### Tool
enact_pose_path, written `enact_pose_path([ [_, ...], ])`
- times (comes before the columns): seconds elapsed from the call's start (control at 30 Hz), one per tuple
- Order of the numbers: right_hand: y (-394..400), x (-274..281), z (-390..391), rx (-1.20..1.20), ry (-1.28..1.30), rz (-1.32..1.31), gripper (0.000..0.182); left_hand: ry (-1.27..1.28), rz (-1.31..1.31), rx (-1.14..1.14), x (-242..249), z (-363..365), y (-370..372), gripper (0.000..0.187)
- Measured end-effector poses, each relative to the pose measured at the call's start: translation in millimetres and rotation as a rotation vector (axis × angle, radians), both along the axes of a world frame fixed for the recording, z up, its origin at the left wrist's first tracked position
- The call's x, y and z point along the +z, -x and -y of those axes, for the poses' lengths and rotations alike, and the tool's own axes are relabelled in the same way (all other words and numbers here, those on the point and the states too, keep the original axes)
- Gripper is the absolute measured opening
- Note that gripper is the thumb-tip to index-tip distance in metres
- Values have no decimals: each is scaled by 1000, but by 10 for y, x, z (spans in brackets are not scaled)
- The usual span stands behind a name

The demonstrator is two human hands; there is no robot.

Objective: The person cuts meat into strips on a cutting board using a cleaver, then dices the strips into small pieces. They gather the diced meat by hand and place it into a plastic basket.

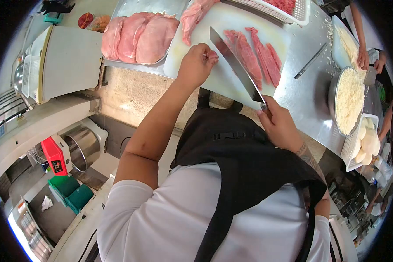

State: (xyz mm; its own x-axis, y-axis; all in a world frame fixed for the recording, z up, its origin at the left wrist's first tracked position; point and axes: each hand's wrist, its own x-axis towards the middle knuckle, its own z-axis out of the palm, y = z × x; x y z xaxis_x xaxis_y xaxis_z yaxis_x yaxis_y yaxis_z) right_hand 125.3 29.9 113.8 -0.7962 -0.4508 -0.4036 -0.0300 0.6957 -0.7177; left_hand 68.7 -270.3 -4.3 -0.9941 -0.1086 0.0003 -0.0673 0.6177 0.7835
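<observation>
My right hand [280, 122] is wrapped round the handle of a large knife [238, 65], whose blade points up and left over the white cutting board [222, 81]. Left of the blade, my left hand [196, 64] is closed on a small piece of meat [212, 55]. Several cut strips of red meat [249, 56] lie on the board to the right of the blade. A paler piece of meat [194, 19] rests at the board's upper left. Large pink slabs of meat [139, 37] fill a metal tray [133, 65] beside the board.
A white basket [302, 13] of minced meat stands behind the board. To the right are a steel rod [311, 60], a bowl of shredded white food [348, 102] and a basket of pale pieces [365, 142]. Another person's hands [363, 59] work at a second board [339, 43].
</observation>
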Motion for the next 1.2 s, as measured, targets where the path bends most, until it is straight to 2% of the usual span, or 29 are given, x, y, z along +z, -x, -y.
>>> enact_pose_path([
  [0.07, -28, 75, -27, 12, -19, -9, 41, -18, -10, -12, -4, 2, -4, 29],
  [0.17, -44, 151, -57, 32, -45, 18, 42, 119, 23, -38, 69, 9, 13, 27],
  [0.37, -48, 177, 59, 33, -8, 59, 44, 187, 45, -132, 162, 69, 87, 22],
  [0.47, -25, 161, 219, 21, 6, 62, 41, 156, 58, -118, 151, 60, 118, 15],
  [0.73, 72, 160, 493, -4, 47, 67, 38, 217, 115, -118, 89, 81, 161, 22],
  [0.83, -38, 207, 339, 8, 2, 85, 40, 231, 136, -110, 105, 39, 173, 24],
  [0.93, -97, 367, 185, -13, 2, 209, 42, 231, 141, -127, 102, 51, 195, 24],
  [1.03, -122, 346, 171, 25, -56, 106, 41, 226, 114, -164, 85, 80, 192, 23],
  [1.13, -16, 235, 323, 31, 4, 44, 37, 235, 81, -197, 65, 98, 215, 24],
  [1.2, 127, 187, 505, 17, 17, 103, 34, 253, 89, -201, 62, 116, 212, 24],
])
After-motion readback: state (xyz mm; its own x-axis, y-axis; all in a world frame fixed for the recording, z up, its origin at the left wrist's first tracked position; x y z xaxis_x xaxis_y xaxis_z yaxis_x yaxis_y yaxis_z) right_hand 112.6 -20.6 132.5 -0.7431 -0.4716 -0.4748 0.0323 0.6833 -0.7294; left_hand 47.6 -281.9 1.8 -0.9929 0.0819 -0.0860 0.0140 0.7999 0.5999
